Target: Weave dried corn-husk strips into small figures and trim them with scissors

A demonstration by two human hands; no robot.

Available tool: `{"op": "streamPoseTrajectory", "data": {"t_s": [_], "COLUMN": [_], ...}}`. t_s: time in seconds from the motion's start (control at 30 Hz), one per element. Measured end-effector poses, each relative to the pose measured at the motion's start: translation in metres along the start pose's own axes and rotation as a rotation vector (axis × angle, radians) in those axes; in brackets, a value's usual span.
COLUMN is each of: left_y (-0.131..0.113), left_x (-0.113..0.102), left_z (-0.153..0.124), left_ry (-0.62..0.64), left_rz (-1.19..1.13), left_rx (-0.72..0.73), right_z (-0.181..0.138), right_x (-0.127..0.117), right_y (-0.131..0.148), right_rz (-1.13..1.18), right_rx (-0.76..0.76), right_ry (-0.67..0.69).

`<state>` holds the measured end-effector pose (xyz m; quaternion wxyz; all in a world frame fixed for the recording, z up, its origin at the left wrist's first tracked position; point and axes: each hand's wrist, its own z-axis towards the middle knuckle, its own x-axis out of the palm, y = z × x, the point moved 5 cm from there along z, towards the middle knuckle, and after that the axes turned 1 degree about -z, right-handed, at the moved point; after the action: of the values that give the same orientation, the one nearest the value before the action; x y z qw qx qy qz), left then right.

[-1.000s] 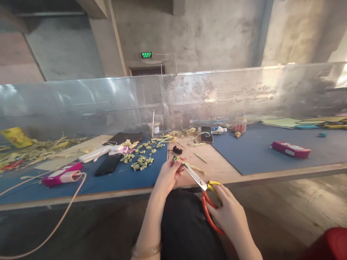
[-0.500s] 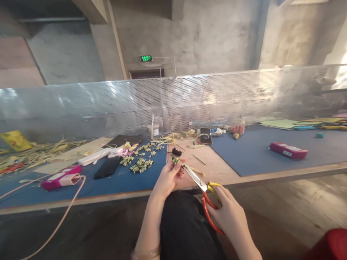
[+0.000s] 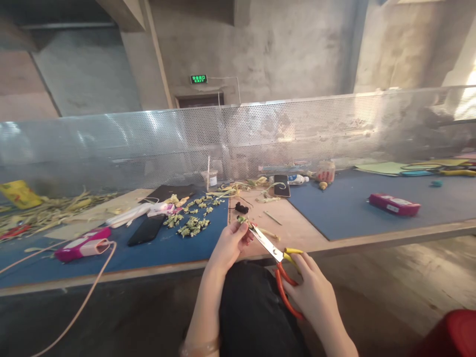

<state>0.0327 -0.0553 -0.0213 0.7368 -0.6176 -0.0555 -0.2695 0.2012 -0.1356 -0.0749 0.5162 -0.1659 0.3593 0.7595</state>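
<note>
One pair of scissors (image 3: 274, 252), barely moved.

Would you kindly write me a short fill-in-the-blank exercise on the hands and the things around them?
1. The right hand holds scissors whose two handles are orange-red and ____.
2. The left hand holds a small ____ piece close to the scissors' tips.
3. The black phone to the left of the pale clusters lies on a ____ surface.
4. The English word on the lit wall sign is ____.

Missing words: yellow; green; blue; EXIT.
</note>
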Motion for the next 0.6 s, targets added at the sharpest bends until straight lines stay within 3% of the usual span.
{"op": "streamPoseTrajectory", "data": {"t_s": [0.23, 0.6], "left_y": [0.001, -0.003], "left_x": [-0.001, -0.002], "left_z": [0.000, 0.002], "left_ry": [0.036, 0.005], "left_rz": [0.006, -0.045], "left_rx": [-0.012, 0.034], "right_z": [-0.001, 0.002], "right_x": [0.001, -0.003], "right_y": [0.000, -0.012], "right_rz": [0.035, 0.183], "right_rx": [0.007, 0.190], "right_ry": [-0.027, -0.057]}}
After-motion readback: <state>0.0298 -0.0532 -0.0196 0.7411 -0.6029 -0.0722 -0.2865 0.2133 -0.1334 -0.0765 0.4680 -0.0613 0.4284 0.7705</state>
